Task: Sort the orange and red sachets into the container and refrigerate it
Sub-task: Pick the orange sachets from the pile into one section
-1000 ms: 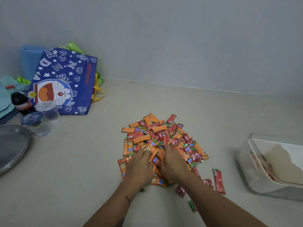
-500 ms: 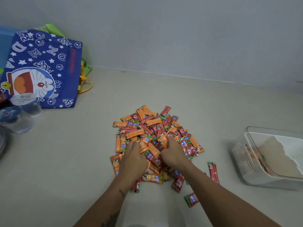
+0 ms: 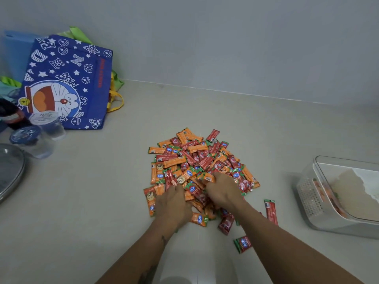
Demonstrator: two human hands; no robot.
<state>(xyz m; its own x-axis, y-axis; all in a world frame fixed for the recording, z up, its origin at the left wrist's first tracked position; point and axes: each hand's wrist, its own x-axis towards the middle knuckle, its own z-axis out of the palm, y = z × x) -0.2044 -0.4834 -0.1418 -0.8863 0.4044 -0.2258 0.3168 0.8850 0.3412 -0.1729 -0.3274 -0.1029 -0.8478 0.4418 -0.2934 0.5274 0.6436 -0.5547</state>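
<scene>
Both palms-down in sachet pile on counter: left hand flat, fingers relaxed; right hand fingertips buried, grip unclear. Clear container well right, apart.

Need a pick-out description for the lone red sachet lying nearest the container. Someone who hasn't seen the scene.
Start at the clear plastic container on the right of the counter, then look left toward the sachet pile. Between them lies one red sachet, lengthwise, green end pointing away from the person. It lies clear of the pile, unlike the rest, and sits farther back than the other stray sachet.
</scene>
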